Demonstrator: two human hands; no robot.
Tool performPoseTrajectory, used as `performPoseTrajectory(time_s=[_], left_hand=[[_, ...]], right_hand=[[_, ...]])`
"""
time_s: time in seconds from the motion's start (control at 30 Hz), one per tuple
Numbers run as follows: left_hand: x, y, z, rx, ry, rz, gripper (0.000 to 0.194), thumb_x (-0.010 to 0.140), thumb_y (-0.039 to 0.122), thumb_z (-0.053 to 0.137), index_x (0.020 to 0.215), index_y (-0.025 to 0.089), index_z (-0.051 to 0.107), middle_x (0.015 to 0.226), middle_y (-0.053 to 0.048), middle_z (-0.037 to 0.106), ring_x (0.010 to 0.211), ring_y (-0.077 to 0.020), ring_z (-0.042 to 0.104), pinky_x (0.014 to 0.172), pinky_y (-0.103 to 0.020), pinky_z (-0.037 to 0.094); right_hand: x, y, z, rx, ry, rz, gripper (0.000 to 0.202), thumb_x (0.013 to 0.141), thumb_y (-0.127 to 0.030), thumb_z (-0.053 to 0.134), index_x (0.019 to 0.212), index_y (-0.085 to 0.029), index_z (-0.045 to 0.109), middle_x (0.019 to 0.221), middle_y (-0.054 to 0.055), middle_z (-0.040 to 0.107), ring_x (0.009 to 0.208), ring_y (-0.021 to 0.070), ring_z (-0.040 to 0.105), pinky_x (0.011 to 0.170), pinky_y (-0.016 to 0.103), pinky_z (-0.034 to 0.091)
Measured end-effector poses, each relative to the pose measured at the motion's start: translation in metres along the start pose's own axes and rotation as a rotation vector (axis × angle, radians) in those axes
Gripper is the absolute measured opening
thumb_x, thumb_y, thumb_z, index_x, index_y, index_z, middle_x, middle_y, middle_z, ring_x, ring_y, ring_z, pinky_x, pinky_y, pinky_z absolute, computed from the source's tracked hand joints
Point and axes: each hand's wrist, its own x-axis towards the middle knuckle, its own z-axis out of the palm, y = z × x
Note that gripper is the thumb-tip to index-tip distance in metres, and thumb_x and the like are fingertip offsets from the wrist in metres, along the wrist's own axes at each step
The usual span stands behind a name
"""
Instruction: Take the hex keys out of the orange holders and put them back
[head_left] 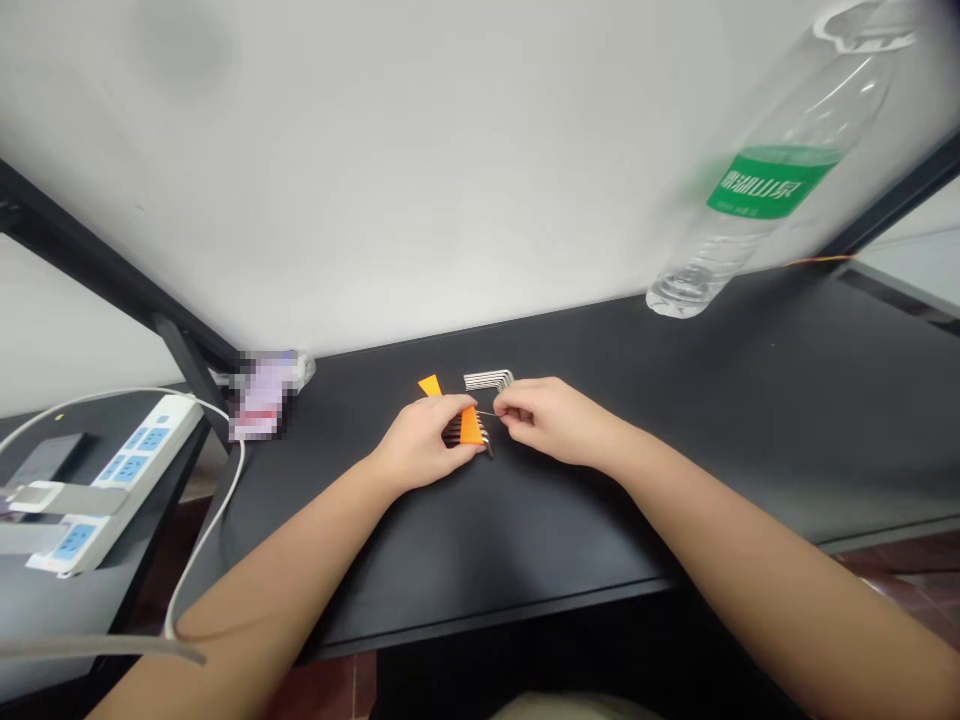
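Observation:
An orange hex key holder [471, 427] is gripped between the thumb and fingers of my left hand [427, 440], low over the black table. Several dark hex keys sit in it, their bent ends sticking out on the right. My right hand [536, 415] pinches a thin hex key [486, 413] that reaches from my fingertips to the holder. Whether its tip is inside a slot I cannot tell. Just behind my hands lies a row of silver L-shaped hex keys [489, 379], partly hidden by my right fingers.
A large clear bottle with a green label [776, 182] stands at the back right by the wall. On the left are a white power strip [120, 480], a looping white cable [241, 460] and a blurred purple packet [262, 395]. The black table [480, 560] has its edge near me.

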Motion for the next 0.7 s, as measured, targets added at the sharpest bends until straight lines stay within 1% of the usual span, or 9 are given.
performPoseTrajectory(time_s=[0.13, 0.33, 0.43, 0.53, 0.6, 0.7], left_hand=[[0.000, 0.000, 0.000, -0.001, -0.002, 0.004, 0.051, 0.083, 0.043, 0.074, 0.128, 0.024, 0.061, 0.125, -0.004, 0.071, 0.108, -0.0239, 0.070, 0.096, -0.036, 0.056], [-0.001, 0.000, -0.001, 0.000, -0.009, 0.028, 0.050, 0.084, 0.042, 0.074, 0.128, 0.023, 0.061, 0.120, -0.004, 0.072, 0.102, -0.0221, 0.070, 0.093, -0.035, 0.056], [0.000, 0.002, -0.002, 0.025, -0.007, 0.055, 0.049, 0.084, 0.041, 0.074, 0.127, 0.023, 0.061, 0.119, -0.005, 0.072, 0.102, -0.0230, 0.069, 0.095, -0.037, 0.053], [0.001, 0.004, -0.004, 0.066, -0.019, 0.096, 0.048, 0.084, 0.043, 0.075, 0.125, 0.023, 0.063, 0.112, -0.006, 0.073, 0.101, -0.0247, 0.066, 0.098, -0.041, 0.049], [0.002, 0.005, -0.005, 0.080, -0.045, 0.120, 0.047, 0.084, 0.046, 0.075, 0.123, 0.023, 0.063, 0.106, -0.006, 0.072, 0.100, -0.0252, 0.064, 0.098, -0.043, 0.047], [0.004, 0.008, -0.004, 0.066, -0.073, 0.138, 0.047, 0.083, 0.049, 0.076, 0.120, 0.023, 0.064, 0.105, -0.006, 0.071, 0.101, -0.0252, 0.062, 0.099, -0.043, 0.045]], right_hand=[[-0.001, 0.001, 0.000, -0.005, 0.004, 0.002, 0.013, 0.085, -0.011, 0.056, 0.081, -0.021, 0.063, 0.078, 0.001, 0.064, 0.070, 0.0152, 0.054, 0.065, 0.028, 0.039], [-0.001, 0.003, 0.000, 0.004, 0.011, 0.002, 0.013, 0.086, -0.012, 0.057, 0.082, -0.021, 0.065, 0.079, 0.000, 0.065, 0.070, 0.0150, 0.055, 0.066, 0.027, 0.040], [-0.002, 0.002, -0.004, 0.020, 0.014, -0.015, 0.014, 0.087, -0.011, 0.057, 0.084, -0.021, 0.067, 0.081, 0.001, 0.067, 0.072, 0.0153, 0.057, 0.067, 0.028, 0.042], [-0.003, 0.000, -0.009, 0.038, 0.027, -0.039, 0.017, 0.090, -0.013, 0.056, 0.087, -0.021, 0.070, 0.087, 0.003, 0.070, 0.078, 0.0165, 0.061, 0.071, 0.029, 0.044], [-0.004, 0.001, -0.010, 0.099, 0.008, 0.003, 0.017, 0.091, -0.016, 0.056, 0.088, -0.022, 0.072, 0.087, 0.003, 0.070, 0.076, 0.0167, 0.063, 0.071, 0.030, 0.046], [-0.002, 0.004, -0.003, 0.339, -0.070, 0.173, 0.014, 0.092, -0.024, 0.057, 0.091, -0.022, 0.071, 0.076, 0.001, 0.068, 0.064, 0.0155, 0.063, 0.061, 0.029, 0.049]])
